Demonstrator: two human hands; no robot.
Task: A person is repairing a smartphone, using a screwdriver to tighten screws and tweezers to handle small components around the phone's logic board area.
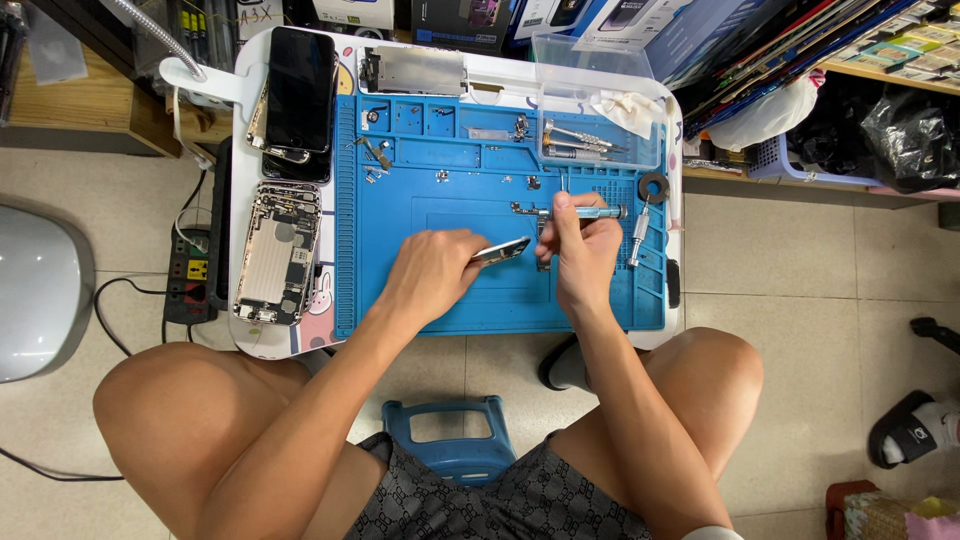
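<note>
Left hand [432,275], near front edge of blue work mat [400,310]: clenched around small metal part [500,250]. Right hand [583,255], just beside: gripping blue-handled screwdriver [570,211] at mat centre. Opened phone chassis [277,253] at left tabletop edge. Dark phone [299,90] at far left corner. Clear tray [600,120] at far right.

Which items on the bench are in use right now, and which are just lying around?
In use: left hand holding a small metal phone part; right hand holding a screwdriver; blue work mat.

Lying about: opened phone body; black screen panel; metal plate; clear tray of tools; second screwdriver; black ring.
</note>
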